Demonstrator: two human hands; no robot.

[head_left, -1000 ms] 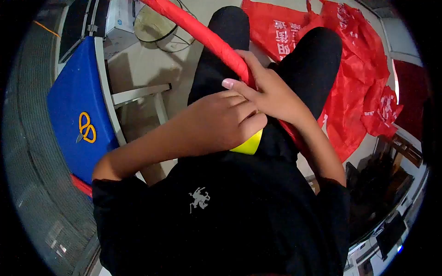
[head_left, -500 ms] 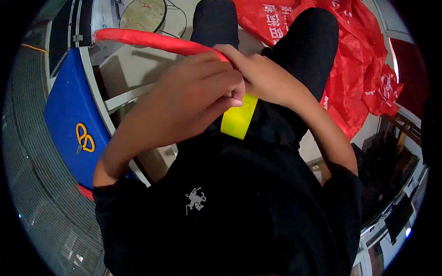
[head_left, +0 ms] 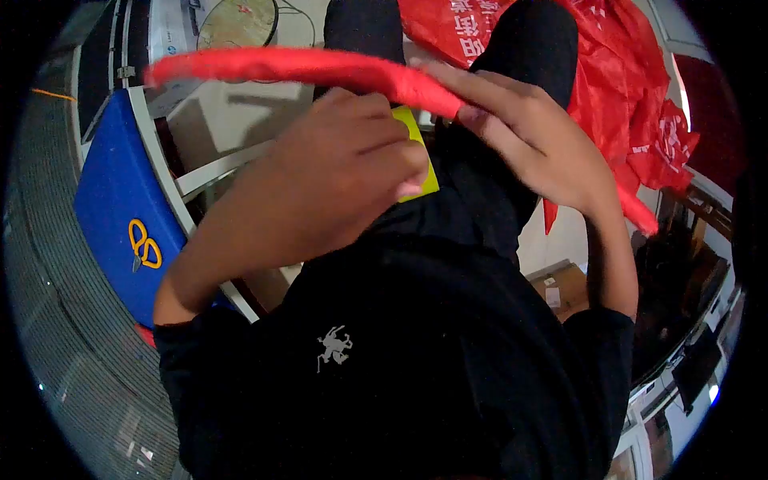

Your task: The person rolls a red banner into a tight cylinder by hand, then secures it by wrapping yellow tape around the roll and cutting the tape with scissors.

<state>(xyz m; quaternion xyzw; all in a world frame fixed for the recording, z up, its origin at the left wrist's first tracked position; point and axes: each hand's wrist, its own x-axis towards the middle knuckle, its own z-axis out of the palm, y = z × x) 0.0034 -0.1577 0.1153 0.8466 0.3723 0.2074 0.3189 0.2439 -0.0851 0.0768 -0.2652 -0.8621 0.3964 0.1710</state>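
A long red roll, seemingly of wrapped cloth or plastic (head_left: 352, 70), arches across my lap, slightly blurred. My right hand (head_left: 524, 132) grips it, thumb below and fingers above. Its other end comes out past my right wrist. My left hand (head_left: 360, 152) is closed, with a bright yellow strip (head_left: 422, 172) showing on the far side of its fingers. The knuckles of that hand lie just under the red roll; whether they touch it I cannot tell. Most of the yellow strip is hidden behind the left fingers.
On the blue seat or board (head_left: 120, 176) at left lie yellow-handled scissors (head_left: 144, 244). A large red plastic sheet with white lettering (head_left: 616, 88) spreads over the floor beyond my right knee. A round stool (head_left: 236, 28) stands at the top; a cardboard box (head_left: 560, 288) is at lower right.
My right hand has moved right, away from the left hand, with its fingers now along the red roll. The roll's far end has come into view by my right wrist.
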